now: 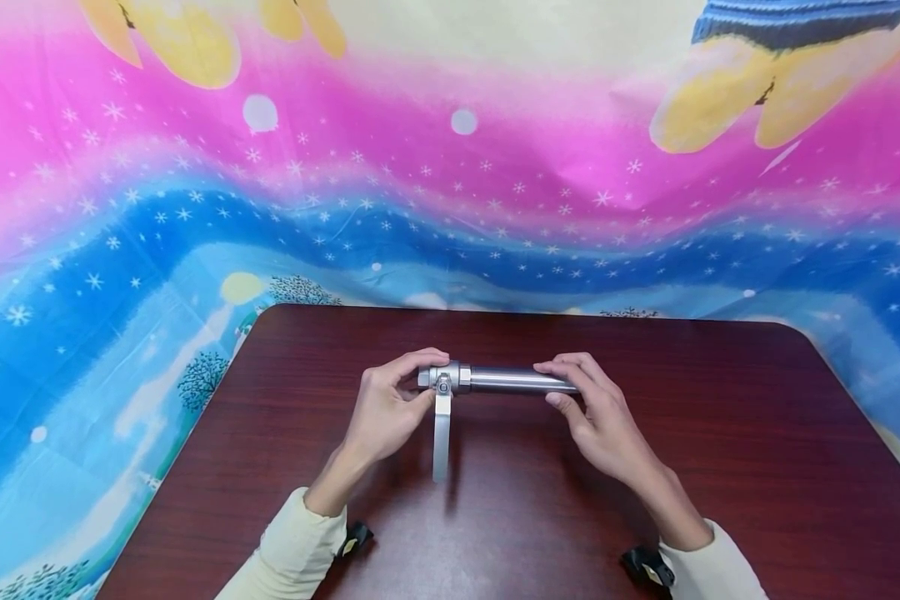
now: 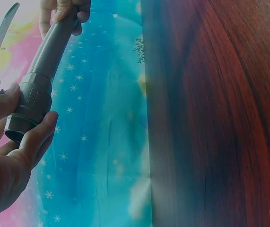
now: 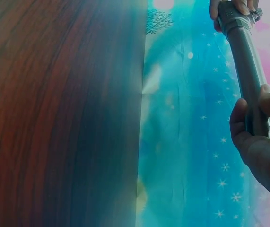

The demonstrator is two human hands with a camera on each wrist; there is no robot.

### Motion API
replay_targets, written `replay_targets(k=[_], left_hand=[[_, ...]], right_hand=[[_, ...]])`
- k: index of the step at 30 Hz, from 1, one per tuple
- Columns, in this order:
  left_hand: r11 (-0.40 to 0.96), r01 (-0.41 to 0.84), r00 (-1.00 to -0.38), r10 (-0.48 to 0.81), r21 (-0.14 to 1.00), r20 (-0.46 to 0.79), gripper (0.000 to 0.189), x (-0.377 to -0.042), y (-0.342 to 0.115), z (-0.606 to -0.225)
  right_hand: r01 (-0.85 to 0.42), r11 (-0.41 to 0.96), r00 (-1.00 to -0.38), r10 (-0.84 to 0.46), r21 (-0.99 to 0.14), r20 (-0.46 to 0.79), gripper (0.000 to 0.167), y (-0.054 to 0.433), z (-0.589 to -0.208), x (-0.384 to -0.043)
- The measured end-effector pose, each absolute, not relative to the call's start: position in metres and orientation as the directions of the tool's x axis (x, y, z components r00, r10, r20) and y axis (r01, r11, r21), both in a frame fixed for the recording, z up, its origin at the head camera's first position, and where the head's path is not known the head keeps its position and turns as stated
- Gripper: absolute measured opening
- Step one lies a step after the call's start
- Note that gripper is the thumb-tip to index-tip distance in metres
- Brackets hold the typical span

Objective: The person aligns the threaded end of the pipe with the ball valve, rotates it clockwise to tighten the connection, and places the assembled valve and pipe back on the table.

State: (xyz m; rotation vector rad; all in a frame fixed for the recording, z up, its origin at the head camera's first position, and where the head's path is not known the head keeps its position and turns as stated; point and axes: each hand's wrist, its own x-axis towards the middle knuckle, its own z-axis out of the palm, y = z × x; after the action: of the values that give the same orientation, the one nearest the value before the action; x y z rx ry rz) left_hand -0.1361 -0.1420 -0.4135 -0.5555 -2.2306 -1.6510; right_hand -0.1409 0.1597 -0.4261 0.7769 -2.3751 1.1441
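A metal ball valve (image 1: 456, 377) joined to a steel pipe (image 1: 513, 381) is held level in front of the person, over the table. My left hand (image 1: 390, 408) grips the valve body at its left end, thumb in front and fingers behind. The valve's flat lever handle (image 1: 441, 437) points toward the person. My right hand (image 1: 600, 417) pinches the far right end of the pipe between thumb and fingers. In the left wrist view, the open round mouth of the valve (image 2: 15, 135) shows between the thumb and fingers.
A dark red-brown wooden table (image 1: 525, 517) with rounded far corners lies under the hands. Behind it hangs a pink and blue snowflake-patterned cloth (image 1: 495, 183). Black straps (image 1: 354, 540) with devices sit at both wrists, by the pale sleeves (image 1: 300, 542).
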Motion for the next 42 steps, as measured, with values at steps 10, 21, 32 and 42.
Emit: replay_targets(k=[10, 21, 32, 42], left_hand=[[0.262, 0.492, -0.871, 0.129, 0.830, 0.475, 0.047, -0.1357, -0.1421, -0.4138], [0.246, 0.476, -0.880, 0.123, 0.844, 0.460, 0.045, -0.1367, -0.1428, -0.4126], [0.237, 0.459, -0.889, 0.128, 0.857, 0.440, 0.044, -0.1349, -0.1422, -0.4123], [0.227, 0.467, -0.884, 0.130, 0.855, 0.448, 0.044, -0.1353, -0.1428, -0.4109]], right_hand=[[-0.616, 0.512, -0.784, -0.332, -0.598, 0.524, 0.042, 0.1623, -0.4261, -0.1417], [-0.657, 0.463, -0.752, -0.344, -0.596, 0.562, 0.054, 0.1572, -0.4308, -0.1420], [-0.685, 0.441, -0.727, -0.363, -0.580, 0.583, 0.049, 0.1607, -0.4253, -0.1413], [-0.673, 0.459, -0.739, -0.384, -0.580, 0.554, 0.049, 0.1606, -0.4234, -0.1397]])
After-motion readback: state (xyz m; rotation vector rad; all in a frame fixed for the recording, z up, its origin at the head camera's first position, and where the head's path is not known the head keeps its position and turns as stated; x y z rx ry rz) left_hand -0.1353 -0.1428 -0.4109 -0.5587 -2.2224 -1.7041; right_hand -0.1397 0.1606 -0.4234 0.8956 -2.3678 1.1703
